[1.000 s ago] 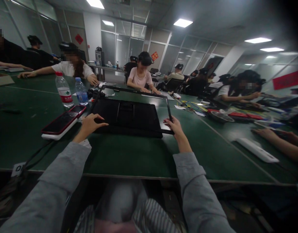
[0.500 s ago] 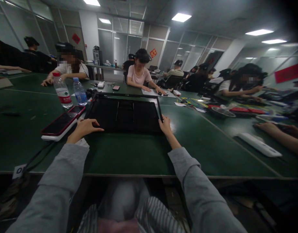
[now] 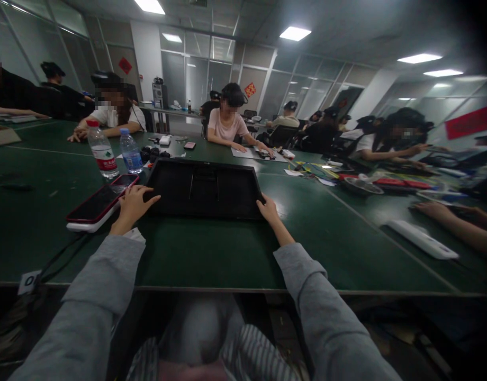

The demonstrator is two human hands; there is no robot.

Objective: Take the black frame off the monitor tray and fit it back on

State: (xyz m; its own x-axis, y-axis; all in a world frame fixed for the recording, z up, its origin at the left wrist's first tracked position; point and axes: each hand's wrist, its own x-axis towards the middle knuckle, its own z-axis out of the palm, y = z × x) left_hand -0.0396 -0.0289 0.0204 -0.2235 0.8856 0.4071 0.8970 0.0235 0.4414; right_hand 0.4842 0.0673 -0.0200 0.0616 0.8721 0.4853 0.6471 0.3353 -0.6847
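Observation:
A black monitor bezel point(image 3: 207, 163) lies over a black shell point(image 3: 172, 185) on the green table. The shell has a narrow upright rectangle marked near its middle. My left hand point(image 3: 133, 205) is at the near left corner, its thumb and fingers apart; whether its fingertips touch the edge is hard to see. At the right edge, my right hand point(image 3: 268, 209) grips the bezel between thumb and fingers. Just left of my left hand, a phone with a red case point(image 3: 100, 201) rests on a white power bank or strip point(image 3: 87, 226).
Two plastic bottles, one red-capped point(image 3: 103, 151) and one blue-capped point(image 3: 131, 153), stand behind the phone. A white power strip point(image 3: 422, 239) lies to the right, near a co-worker's hands point(image 3: 438, 211). Cables and a clear bowl point(image 3: 362, 185) sit farther back. Several people work around the table.
The bezel has come down from slightly raised onto the shell. My left hand has shifted a little up and left, opening its fingers. My right hand stays at the right edge.

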